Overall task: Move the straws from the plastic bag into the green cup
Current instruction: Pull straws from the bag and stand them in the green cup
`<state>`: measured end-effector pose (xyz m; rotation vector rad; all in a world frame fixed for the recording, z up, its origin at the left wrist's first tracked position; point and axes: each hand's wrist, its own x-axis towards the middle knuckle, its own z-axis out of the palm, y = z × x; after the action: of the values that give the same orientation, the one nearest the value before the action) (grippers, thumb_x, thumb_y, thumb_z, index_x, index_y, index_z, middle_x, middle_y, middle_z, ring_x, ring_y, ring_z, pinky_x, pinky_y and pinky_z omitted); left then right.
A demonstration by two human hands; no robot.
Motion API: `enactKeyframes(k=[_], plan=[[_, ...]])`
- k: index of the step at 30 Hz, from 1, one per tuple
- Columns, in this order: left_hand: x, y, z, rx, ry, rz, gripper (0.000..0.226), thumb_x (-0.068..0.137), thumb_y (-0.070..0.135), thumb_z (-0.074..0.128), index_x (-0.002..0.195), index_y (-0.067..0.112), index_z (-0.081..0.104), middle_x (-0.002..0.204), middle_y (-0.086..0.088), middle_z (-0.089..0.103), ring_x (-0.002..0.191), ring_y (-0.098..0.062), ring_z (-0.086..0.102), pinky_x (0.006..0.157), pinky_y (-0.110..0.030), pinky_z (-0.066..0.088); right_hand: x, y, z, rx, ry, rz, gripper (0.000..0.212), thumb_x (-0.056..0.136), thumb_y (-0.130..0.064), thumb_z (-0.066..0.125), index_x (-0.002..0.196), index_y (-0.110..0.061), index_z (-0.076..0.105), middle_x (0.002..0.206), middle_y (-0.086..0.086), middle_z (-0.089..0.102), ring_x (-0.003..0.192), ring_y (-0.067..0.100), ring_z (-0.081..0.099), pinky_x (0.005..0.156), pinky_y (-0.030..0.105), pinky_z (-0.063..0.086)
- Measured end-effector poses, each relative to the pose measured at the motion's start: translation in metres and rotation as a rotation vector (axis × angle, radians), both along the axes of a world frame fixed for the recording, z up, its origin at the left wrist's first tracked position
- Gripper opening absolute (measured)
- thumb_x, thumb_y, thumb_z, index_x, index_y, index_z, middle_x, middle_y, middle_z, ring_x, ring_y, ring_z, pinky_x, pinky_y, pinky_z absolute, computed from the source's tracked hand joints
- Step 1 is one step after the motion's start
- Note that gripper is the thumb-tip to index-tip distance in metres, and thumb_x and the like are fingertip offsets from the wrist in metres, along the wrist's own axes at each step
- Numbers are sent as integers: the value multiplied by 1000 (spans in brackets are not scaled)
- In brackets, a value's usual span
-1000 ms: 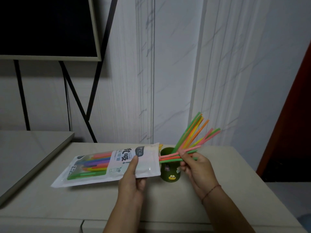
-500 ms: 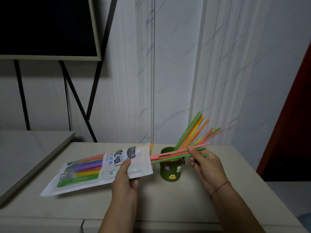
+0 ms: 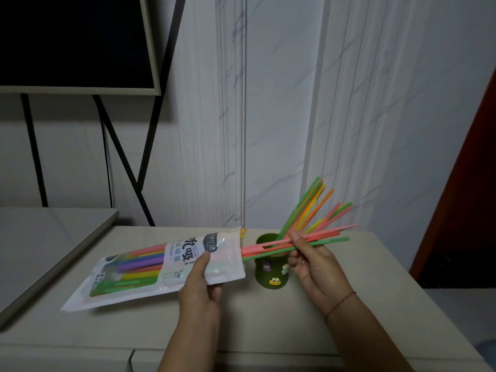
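Head view: a few held straws, pink, orange and green, lie almost level above the green cup, crossing over its rim. The right hand pinches them between thumb and curled fingers, right of the cup. Their left ends reach the open mouth of the plastic bag and seem to sit just inside it, though the blur there makes that unsure. The left hand grips the bag near that mouth, thumb on the printed top face and fingers curled beneath. The bag tilts down to the left, with its far corner low over the bench, and many more coloured straws show through its clear part. The cup stands upright on the bench between the two hands, with small cartoon figures on its front. A bunch of standing straws in it fans out toward the upper right. A red thread bracelet circles the right wrist. Behind, at the upper left, a dark screen sits on a black stand against a pale marbled wall.
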<state>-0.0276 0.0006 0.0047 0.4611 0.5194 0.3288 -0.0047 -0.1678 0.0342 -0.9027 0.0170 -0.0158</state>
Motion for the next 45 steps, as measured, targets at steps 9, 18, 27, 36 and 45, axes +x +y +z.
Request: enactKeyframes(k=[9,18,27,36,45], plan=[[2,12,-1,-10,10,59,54,81,3,68,131,16,51,122,-5,65,90,-15,66,60,-35,58,-1,-11,6,-106,-27,-143,12,88,-1,55,82,5,63,65,7,50,42,3,45,42,13,40],[3,18,-4,-11,28,82,56,82,5,68,134,16,49,126,-5,64,85,-12,65,58,-28,57,0,-21,5,-126,-19,-162,10,88,-5,57,88,3,61,60,5,48,42,4,46,41,14,41],[4,11,-5,-17,37,63,58,81,3,69,134,14,49,123,-7,65,88,-15,66,52,-28,59,-2,5,-3,-208,-20,-68,10,87,-8,60,83,0,61,49,1,50,44,7,49,44,18,45],[8,46,-12,-11,44,180,44,84,5,67,122,19,49,125,-4,63,82,-10,64,63,-26,56,2,-24,6,-274,-70,-311,16,86,-7,63,71,0,60,42,-4,52,37,4,47,41,15,44],[12,78,-23,29,83,230,30,83,9,68,108,21,53,123,-1,64,78,-7,64,66,-24,56,5,-49,6,-337,-69,-428,11,84,-8,65,77,-1,65,46,0,54,37,2,48,41,13,44]])
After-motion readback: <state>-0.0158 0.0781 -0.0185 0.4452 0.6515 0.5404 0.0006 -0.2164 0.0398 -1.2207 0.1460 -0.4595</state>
